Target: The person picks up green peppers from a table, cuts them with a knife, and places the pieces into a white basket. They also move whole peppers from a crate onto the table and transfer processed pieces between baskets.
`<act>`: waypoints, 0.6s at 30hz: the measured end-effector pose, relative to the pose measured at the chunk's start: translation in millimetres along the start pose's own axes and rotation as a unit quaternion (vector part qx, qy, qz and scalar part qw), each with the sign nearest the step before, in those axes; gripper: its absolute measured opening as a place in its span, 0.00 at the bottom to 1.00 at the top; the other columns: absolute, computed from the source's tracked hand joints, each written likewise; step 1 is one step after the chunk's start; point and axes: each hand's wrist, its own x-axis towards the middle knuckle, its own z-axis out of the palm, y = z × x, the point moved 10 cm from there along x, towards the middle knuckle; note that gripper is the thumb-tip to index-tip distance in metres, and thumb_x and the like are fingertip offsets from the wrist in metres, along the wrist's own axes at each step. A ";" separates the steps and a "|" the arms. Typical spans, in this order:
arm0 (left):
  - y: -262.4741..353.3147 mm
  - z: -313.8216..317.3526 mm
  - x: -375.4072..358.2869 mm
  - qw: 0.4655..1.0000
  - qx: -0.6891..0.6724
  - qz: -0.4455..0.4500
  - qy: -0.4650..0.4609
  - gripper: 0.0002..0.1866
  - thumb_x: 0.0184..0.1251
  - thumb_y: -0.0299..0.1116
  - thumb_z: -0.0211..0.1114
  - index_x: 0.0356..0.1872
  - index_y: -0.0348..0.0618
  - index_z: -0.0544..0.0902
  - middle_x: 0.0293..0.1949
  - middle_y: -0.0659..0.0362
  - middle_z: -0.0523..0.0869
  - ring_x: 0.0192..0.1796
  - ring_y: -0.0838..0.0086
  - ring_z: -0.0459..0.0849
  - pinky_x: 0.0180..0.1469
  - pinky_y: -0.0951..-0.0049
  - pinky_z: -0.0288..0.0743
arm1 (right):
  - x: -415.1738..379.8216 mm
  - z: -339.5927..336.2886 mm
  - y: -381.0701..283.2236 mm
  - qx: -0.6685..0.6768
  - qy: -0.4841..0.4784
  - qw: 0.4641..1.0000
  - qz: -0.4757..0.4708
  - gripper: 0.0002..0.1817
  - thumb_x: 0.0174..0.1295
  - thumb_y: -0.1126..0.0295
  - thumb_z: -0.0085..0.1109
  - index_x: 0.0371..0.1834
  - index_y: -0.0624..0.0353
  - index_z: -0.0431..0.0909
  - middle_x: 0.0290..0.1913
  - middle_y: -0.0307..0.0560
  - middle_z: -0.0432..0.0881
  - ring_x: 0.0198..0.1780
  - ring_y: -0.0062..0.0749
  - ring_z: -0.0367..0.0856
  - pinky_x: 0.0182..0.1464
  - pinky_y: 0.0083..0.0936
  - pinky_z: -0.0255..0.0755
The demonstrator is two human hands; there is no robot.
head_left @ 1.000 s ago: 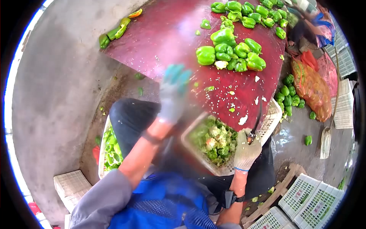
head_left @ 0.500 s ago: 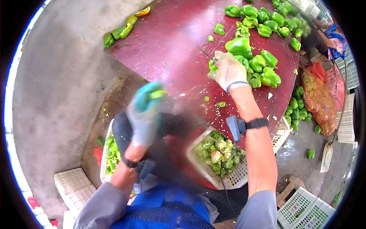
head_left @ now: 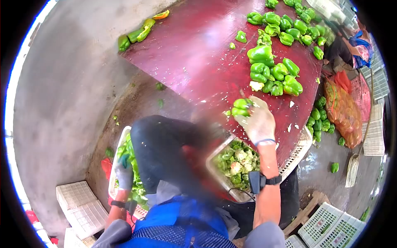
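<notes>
A dark red table [head_left: 198, 53] fills the upper middle of the view. Near its right edge lies a heap of green bell peppers [head_left: 273, 74], with more peppers [head_left: 289, 25] scattered toward the far right corner and a few cut pieces [head_left: 138, 35] at the far left corner. Under the near edge sits a white slatted crate [head_left: 300, 151] filled with pepper cores and trimmings [head_left: 237, 161]. A second white crate [head_left: 118, 144] stands on the floor at the left, holding cut green pepper pieces [head_left: 128, 151].

The gloved right hand [head_left: 258, 122] is at the table's near edge, fingers closed around a green bell pepper [head_left: 241, 106] that sticks out to the hand's left, just short of the heap. The gloved left hand [head_left: 123, 173] is down in the left crate among the cut pieces; its grip cannot be made out.
</notes>
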 end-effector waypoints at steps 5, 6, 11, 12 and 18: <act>47.8 -23.6 -27.7 0.992 0.098 0.075 0.005 0.32 0.72 0.26 0.75 0.78 0.39 0.82 0.69 0.38 0.89 0.70 0.39 0.88 0.74 0.45 0.81 | -50.5 -68.5 -13.5 -0.191 0.041 0.979 0.066 0.47 0.56 0.61 0.88 0.79 0.67 0.81 0.61 0.61 0.95 0.62 0.44 0.96 0.68 0.38 0.88; 82.2 -43.6 -10.2 0.994 0.048 0.097 0.027 0.30 0.74 0.26 0.73 0.77 0.36 0.82 0.68 0.38 0.90 0.69 0.39 0.88 0.74 0.44 0.81 | -54.9 -70.6 -7.3 -0.171 0.046 0.982 0.058 0.47 0.57 0.61 0.88 0.80 0.66 0.81 0.61 0.60 0.95 0.62 0.44 0.96 0.68 0.39 0.88; 229.2 -75.3 37.2 0.974 -0.116 0.164 0.100 0.23 0.82 0.18 0.64 0.74 0.32 0.87 0.74 0.46 0.91 0.72 0.63 0.91 0.78 0.62 0.81 | -58.0 -68.7 15.4 -0.103 0.071 0.989 0.085 0.48 0.56 0.61 0.88 0.81 0.65 0.81 0.60 0.61 0.96 0.61 0.46 0.97 0.67 0.40 0.88; 274.6 -69.6 38.0 0.964 -0.101 0.228 0.096 0.23 0.83 0.19 0.63 0.74 0.32 0.87 0.72 0.48 0.92 0.71 0.66 0.91 0.76 0.65 0.81 | -64.1 -73.9 -2.1 -0.179 0.113 0.977 0.027 0.35 0.61 0.63 0.85 0.71 0.66 0.86 0.51 0.59 0.96 0.52 0.48 0.96 0.60 0.40 0.88; 424.8 83.7 46.5 0.920 -0.314 0.197 -0.127 0.24 0.88 0.27 0.64 0.79 0.34 0.84 0.67 0.55 0.94 0.64 0.73 0.91 0.67 0.71 0.83 | -111.0 -71.0 -14.3 -0.102 0.197 0.974 0.049 0.08 0.73 0.72 0.73 0.49 0.65 0.87 0.34 0.38 0.81 0.36 0.22 0.78 0.43 0.30 0.79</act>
